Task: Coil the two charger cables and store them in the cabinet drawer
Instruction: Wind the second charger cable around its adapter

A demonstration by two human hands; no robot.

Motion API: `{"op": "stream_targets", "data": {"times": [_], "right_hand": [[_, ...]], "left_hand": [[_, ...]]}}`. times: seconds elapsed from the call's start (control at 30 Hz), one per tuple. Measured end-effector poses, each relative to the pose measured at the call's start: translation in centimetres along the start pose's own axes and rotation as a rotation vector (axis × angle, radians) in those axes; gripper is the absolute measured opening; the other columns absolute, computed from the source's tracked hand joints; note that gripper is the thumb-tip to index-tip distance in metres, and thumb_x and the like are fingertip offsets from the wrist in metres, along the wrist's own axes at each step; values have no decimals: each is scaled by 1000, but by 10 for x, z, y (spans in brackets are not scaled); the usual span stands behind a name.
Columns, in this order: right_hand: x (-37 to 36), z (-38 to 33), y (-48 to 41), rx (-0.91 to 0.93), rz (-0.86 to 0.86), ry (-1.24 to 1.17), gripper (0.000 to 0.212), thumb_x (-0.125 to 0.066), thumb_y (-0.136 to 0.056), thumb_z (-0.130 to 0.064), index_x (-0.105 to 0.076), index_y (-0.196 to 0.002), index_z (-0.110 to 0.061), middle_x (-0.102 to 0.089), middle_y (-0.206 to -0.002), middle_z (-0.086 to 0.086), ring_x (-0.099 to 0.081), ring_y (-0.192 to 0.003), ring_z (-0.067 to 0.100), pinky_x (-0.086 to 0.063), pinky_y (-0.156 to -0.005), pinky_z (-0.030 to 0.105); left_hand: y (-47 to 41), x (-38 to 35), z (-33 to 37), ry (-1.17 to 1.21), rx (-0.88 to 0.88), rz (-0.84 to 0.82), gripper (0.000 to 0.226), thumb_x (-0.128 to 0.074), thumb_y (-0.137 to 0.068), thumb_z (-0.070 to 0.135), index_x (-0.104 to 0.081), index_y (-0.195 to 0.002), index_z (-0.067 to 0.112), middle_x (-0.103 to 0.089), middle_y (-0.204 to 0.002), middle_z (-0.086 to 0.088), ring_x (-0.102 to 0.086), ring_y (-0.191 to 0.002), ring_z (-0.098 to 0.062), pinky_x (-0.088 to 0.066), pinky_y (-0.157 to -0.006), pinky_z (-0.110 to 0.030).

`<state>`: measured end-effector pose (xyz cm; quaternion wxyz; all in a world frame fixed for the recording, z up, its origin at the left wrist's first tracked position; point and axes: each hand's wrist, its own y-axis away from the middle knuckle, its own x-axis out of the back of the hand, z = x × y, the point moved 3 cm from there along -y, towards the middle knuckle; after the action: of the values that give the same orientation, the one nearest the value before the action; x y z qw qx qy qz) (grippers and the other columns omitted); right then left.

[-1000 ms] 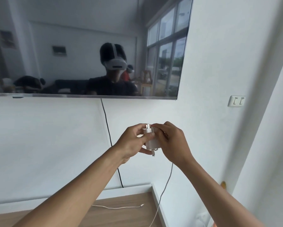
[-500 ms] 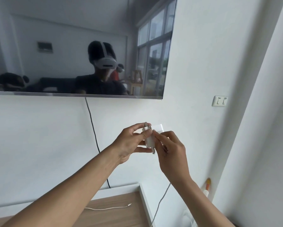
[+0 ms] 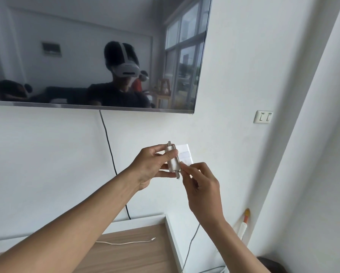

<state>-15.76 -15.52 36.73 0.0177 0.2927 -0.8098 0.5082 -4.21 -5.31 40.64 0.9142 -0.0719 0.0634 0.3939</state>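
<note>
the white charger adapter (image 3: 173,159) is being held up in front of the wall, prongs pointing up, just before a white socket plate (image 3: 185,152). the left hand (image 3: 151,167) is gripping it, thumb and fingers curling round its body. the right hand (image 3: 201,184) is pinching at the adapter's lower end, apparently on the plug of the hanging cable (image 3: 192,240), though the exact contact is hiding behind the fingers. that cable is trailing down beside the cabinet top (image 3: 141,259), where the second cable (image 3: 125,242) is lying loose. judging by this, the coiling is only just beginning, with no loops showing yet. the next move is calling for the right hand to be drawing up slack and laying even loops.
</note>
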Motion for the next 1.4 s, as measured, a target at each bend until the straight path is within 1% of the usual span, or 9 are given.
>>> {"op": "stream_targets", "data": {"times": [0.17,0.27,0.37,0.6,0.9,0.97,1.2,1.3,1.4], "right_hand": [[-6,1,3,-20,-31,-78,28,-60,-92,-4,-70,-114,-18,-55,-87,-5,-46,-52,8,-35,-51,12],[-7,5,10,-211,-8,-270,13,-62,-91,-11,-70,-90,-21,-58,-71,-15,-40,-46,15,-36,-47,24],[-8,13,12,-405,-38,-445,11,-67,-88,-22,-64,-78,-19,-48,-50,-12,-36,-47,16,-35,-49,24],[-3,26,2,-510,-225,-558,18,-69,-86,-19,-63,-74,-7,-49,-48,-14,-37,-42,7,-33,-46,14],[3,47,6,-493,-364,-317,20,-67,-88,-23,-74,-71,-31,-44,-52,-11,-29,-49,9,-27,-49,20],[9,46,1,-403,-444,-139,15,-64,-90,-26,-74,-80,-21,-38,-48,-11,-25,-47,9,-24,-46,18],[18,48,-20,-340,-644,107,28,-59,-87,-16,-52,-60,-15,-40,-43,-10,-31,-43,9,-27,-43,14],[20,50,-30,-379,-713,122,21,-58,-90,-18,-64,-70,-15,-52,-54,-13,-41,-46,4,-34,-50,13],[21,47,-39,-513,-767,-3,28,-62,-90,-36,-68,-67,-21,-41,-56,-7,-35,-55,14,-31,-50,21]], "left_hand": [[1,6,0,-1,-21,22,31,-73,-83,10,-65,-113,8,-69,-92,-20,-71,-71,-27,-61,-64,-40],[1,8,-1,1,-33,3,31,-71,-85,10,-65,-114,5,-68,-94,-20,-71,-73,-29,-61,-67,-42],[1,7,-3,5,-45,-34,27,-68,-87,11,-66,-112,3,-68,-98,-20,-70,-77,-28,-61,-72,-43],[-3,3,-6,-29,-55,-139,36,-66,-83,17,-64,-114,-1,-70,-103,-17,-70,-86,-29,-60,-75,-41],[-2,-6,-9,-190,-48,-315,36,-64,-80,22,-66,-112,6,-69,-98,-11,-68,-84,-23,-57,-71,-32],[-2,-4,-11,-262,-37,-340,33,-63,-84,21,-66,-113,6,-70,-97,-11,-68,-83,-22,-57,-71,-31],[3,-1,-17,-426,-4,-418,28,-61,-89,20,-68,-114,8,-71,-98,-9,-68,-82,-21,-57,-71,-31],[5,4,-19,-544,-11,-420,23,-61,-92,19,-70,-112,10,-71,-105,-15,-69,-81,-22,-57,-71,-31],[7,12,-21,-595,1,-397,22,-63,-92,21,-72,-111,13,-69,-108,-17,-67,-83,-23,-57,-70,-31]]}}
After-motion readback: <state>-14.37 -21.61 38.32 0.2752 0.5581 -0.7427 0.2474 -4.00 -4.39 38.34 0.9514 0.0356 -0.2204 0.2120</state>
